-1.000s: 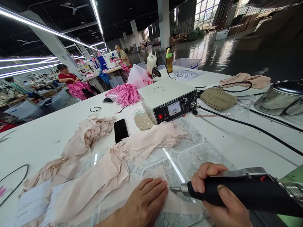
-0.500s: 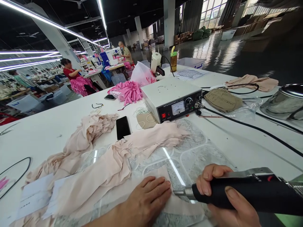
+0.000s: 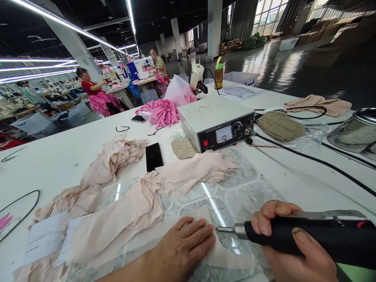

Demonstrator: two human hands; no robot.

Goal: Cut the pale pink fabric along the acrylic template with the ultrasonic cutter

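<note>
My left hand (image 3: 188,244) lies flat, fingers stretched out, on a beige fabric piece (image 3: 226,254) over a clear plastic sheet (image 3: 246,199). My right hand (image 3: 290,239) is wrapped round a black handheld ultrasonic cutter (image 3: 317,235). Its metal tip points left, close by the fabric's edge and my left fingertips; whether it touches the cloth I cannot tell. Left of my hand lies a stack of beige fabric pieces (image 3: 120,223). Another beige stack (image 3: 196,170) sits just beyond, and a crumpled pile (image 3: 111,160) lies farther left.
A control box (image 3: 217,117) with a dial and lit red switch stands ahead, its black cable (image 3: 308,154) running right. Nearby are a phone (image 3: 154,156), brown card templates (image 3: 280,126), pink strips (image 3: 163,113) and a metal pot (image 3: 357,131). Co-workers sit at machines in the background.
The cutter and my right hand have moved slightly right, so the tip stands a little farther from my left fingers. My left hand stays on the fabric. The view has shifted slightly.
</note>
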